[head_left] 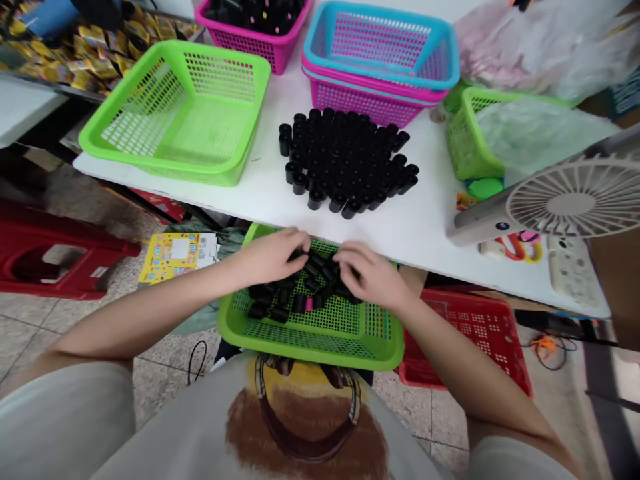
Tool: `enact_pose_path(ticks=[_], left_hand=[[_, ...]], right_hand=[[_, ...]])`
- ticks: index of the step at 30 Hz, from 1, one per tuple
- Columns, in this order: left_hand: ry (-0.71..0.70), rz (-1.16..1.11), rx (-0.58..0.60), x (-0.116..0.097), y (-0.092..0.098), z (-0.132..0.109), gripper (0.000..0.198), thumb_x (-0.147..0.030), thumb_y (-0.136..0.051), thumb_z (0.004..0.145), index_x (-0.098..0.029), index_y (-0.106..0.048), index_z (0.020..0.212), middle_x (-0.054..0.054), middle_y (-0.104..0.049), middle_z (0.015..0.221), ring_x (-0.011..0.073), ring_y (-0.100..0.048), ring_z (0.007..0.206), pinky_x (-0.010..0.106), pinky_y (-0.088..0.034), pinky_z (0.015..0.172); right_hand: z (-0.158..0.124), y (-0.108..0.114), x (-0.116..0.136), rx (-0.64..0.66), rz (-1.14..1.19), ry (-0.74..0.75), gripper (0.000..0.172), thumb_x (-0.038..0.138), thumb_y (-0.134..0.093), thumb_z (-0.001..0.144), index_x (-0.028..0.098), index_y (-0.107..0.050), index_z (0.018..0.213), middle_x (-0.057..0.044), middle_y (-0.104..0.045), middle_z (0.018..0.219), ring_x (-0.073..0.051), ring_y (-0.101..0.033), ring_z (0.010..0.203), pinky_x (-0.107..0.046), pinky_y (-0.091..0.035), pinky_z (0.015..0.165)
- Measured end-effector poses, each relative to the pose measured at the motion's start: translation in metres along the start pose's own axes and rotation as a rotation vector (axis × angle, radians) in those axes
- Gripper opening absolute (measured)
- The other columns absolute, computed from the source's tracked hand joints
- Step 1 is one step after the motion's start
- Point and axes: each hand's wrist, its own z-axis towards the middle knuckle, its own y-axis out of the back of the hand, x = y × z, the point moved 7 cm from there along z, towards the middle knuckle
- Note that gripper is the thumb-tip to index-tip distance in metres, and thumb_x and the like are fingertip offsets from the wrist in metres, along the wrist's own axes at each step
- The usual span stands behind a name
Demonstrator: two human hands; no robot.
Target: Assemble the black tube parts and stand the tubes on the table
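Note:
A green basket (385,350) rests at my lap, with several small black cylinders (280,313) lying loose inside and one pink piece (309,304) among them. Over its far left part, my left hand (274,255) has its fingers curled round a black cylinder. My right hand (369,272) is bent down over the pieces on the right, fingers curled; a dark piece shows at its fingertips, partly hidden. Beyond the basket, a dense cluster of upright black cylinders (345,157) stands on the white table (250,207).
A light green basket (200,133) stands at the table's left. Behind are a pink basket (250,43) of dark pieces and stacked blue and pink baskets (380,73). A fan (565,200) stands at right. Below are a red crate (465,333) and a red stool (60,253).

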Motion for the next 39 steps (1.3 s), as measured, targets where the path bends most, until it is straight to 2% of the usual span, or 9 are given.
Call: enact_pose_path(ticks=[3, 5, 8, 11, 15, 18, 22, 30, 39], left_hand=[[0.124, 0.150, 0.190, 0.015, -0.028, -0.008, 0.053, -0.045, -0.061, 0.091, -0.021, -0.063, 0.138, 0.019, -0.065, 0.136, 0.0439, -0.063, 0.123, 0.057, -0.051, 0.103], [0.204, 0.190, 0.190, 0.030, -0.040, -0.001, 0.067, -0.048, -0.063, 0.089, -0.019, -0.056, 0.150, 0.025, -0.055, 0.152, 0.0522, -0.057, 0.130, 0.062, -0.048, 0.104], [0.259, 0.162, 0.220, 0.049, -0.057, 0.011, 0.073, -0.053, -0.060, 0.090, -0.016, -0.055, 0.152, 0.029, -0.048, 0.158, 0.0504, -0.065, 0.119, 0.059, -0.052, 0.099], [0.246, 0.137, 0.229, 0.057, -0.063, 0.011, 0.069, -0.053, -0.056, 0.092, -0.017, -0.055, 0.151, 0.028, -0.047, 0.157, 0.0418, -0.072, 0.108, 0.052, -0.054, 0.098], [0.213, 0.096, 0.262, 0.054, -0.065, -0.002, 0.062, -0.056, -0.057, 0.091, -0.020, -0.063, 0.141, 0.023, -0.050, 0.153, 0.0324, -0.074, 0.093, 0.048, -0.056, 0.096], [0.199, 0.067, 0.251, 0.050, -0.065, -0.009, 0.059, -0.051, -0.052, 0.095, -0.018, -0.062, 0.143, 0.024, -0.043, 0.158, 0.0325, -0.074, 0.095, 0.051, -0.054, 0.101], [0.180, 0.042, 0.233, 0.052, -0.067, -0.007, 0.055, -0.048, -0.052, 0.094, -0.018, -0.066, 0.138, 0.023, -0.046, 0.156, 0.0340, -0.073, 0.098, 0.053, -0.051, 0.106], [0.229, 0.050, 0.288, 0.064, -0.063, 0.005, 0.061, -0.061, -0.065, 0.085, -0.025, -0.074, 0.133, 0.019, -0.069, 0.121, 0.0358, -0.072, 0.094, 0.051, -0.056, 0.095], [0.245, -0.179, 0.319, 0.046, -0.038, -0.001, 0.061, -0.070, -0.052, 0.091, -0.028, -0.075, 0.128, 0.010, -0.078, 0.097, 0.0310, -0.074, 0.088, 0.046, -0.059, 0.088]], right_hand=[[-0.001, -0.044, 0.005, 0.298, 0.045, -0.049, 0.042, 0.026, -0.050, 0.100, 0.023, -0.065, 0.140, -0.014, -0.070, 0.138, -0.032, -0.068, 0.125, -0.052, -0.058, 0.108], [0.010, -0.068, -0.002, 0.406, 0.005, -0.133, 0.060, 0.032, -0.058, 0.098, 0.017, -0.050, 0.156, -0.020, -0.054, 0.159, -0.039, -0.055, 0.144, -0.058, -0.050, 0.118], [0.029, -0.090, -0.012, 0.496, -0.023, -0.214, 0.073, 0.044, -0.057, 0.100, 0.017, -0.036, 0.165, -0.022, -0.032, 0.174, -0.047, -0.040, 0.155, -0.069, -0.042, 0.121], [0.039, -0.092, -0.014, 0.511, -0.003, -0.218, 0.066, 0.040, -0.052, 0.102, 0.018, -0.038, 0.163, -0.024, -0.040, 0.169, -0.047, -0.052, 0.146, -0.069, -0.046, 0.115], [0.030, -0.081, -0.008, 0.568, 0.067, -0.183, 0.073, 0.039, -0.071, 0.093, 0.021, -0.043, 0.159, -0.020, -0.057, 0.156, -0.038, -0.068, 0.128, -0.052, -0.059, 0.104], [0.019, -0.073, -0.002, 0.605, 0.106, -0.168, 0.082, 0.036, -0.082, 0.084, 0.023, -0.045, 0.156, -0.017, -0.064, 0.149, -0.034, -0.072, 0.121, -0.044, -0.062, 0.096], [0.004, -0.072, 0.000, 0.640, 0.137, -0.169, 0.073, 0.030, -0.083, 0.084, 0.021, -0.053, 0.150, -0.016, -0.068, 0.143, -0.034, -0.071, 0.123, -0.045, -0.060, 0.101], [-0.009, -0.051, -0.013, 0.422, 0.266, -0.176, 0.026, 0.027, -0.069, 0.094, 0.027, -0.072, 0.120, -0.007, -0.077, 0.124, -0.028, -0.073, 0.115, -0.048, -0.060, 0.100], [-0.038, -0.018, -0.011, 0.113, 0.806, -0.467, 0.037, 0.054, -0.079, 0.084, 0.026, -0.066, 0.104, -0.006, -0.078, 0.107, -0.022, -0.072, 0.093, -0.040, -0.061, 0.079]])
